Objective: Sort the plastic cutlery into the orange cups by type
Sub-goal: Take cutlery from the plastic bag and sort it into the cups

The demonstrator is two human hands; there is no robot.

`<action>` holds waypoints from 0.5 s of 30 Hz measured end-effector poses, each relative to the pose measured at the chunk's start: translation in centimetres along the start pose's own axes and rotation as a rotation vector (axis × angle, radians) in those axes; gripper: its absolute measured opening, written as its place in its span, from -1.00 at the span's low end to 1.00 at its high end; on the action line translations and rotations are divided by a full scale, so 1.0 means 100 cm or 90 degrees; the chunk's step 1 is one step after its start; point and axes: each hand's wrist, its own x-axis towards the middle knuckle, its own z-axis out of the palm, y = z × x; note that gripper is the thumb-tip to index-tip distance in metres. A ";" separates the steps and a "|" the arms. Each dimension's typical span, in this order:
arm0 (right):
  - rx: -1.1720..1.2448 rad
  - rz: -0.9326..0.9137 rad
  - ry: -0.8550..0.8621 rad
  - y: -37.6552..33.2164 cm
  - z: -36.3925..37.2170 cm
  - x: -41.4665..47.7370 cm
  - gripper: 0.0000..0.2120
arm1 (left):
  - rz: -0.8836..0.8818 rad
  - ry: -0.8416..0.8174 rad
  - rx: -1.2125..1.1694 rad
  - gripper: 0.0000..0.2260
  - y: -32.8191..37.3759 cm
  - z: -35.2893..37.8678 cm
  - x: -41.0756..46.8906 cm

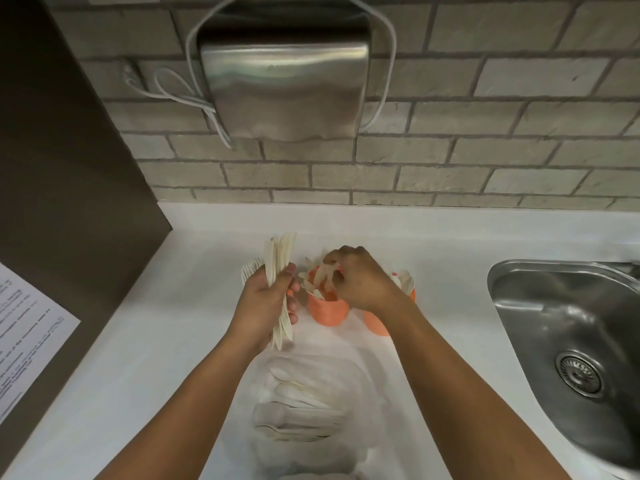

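Cutlery bundle (pixel 279 259) in left hand (pixel 265 301) — right hand (pixel 360 278) pinches pieces (pixel 321 272) at cup (pixel 327 312).

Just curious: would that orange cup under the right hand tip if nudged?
Probably easily: the cup looks small and light, and cutlery sticks out above its rim, so it seems top-heavy. On the smooth counter it might slide first. The right hand at its rim could knock it.

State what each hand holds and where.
The left hand grips a bundle of cream plastic cutlery around its middle. The right hand pinches a cream plastic piece over an orange plastic cup; which part cannot be told.
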 end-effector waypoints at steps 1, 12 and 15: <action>0.029 -0.007 0.029 0.000 0.000 -0.003 -0.59 | 0.001 -0.003 0.001 -0.86 -0.001 -0.001 0.000; -0.069 -0.076 0.134 0.000 0.027 -0.010 -0.80 | -0.050 -0.017 -0.054 -0.88 -0.002 0.008 0.006; -0.136 -0.025 0.156 -0.007 0.028 -0.005 -0.72 | -0.062 -0.036 -0.059 -0.84 -0.001 0.007 0.004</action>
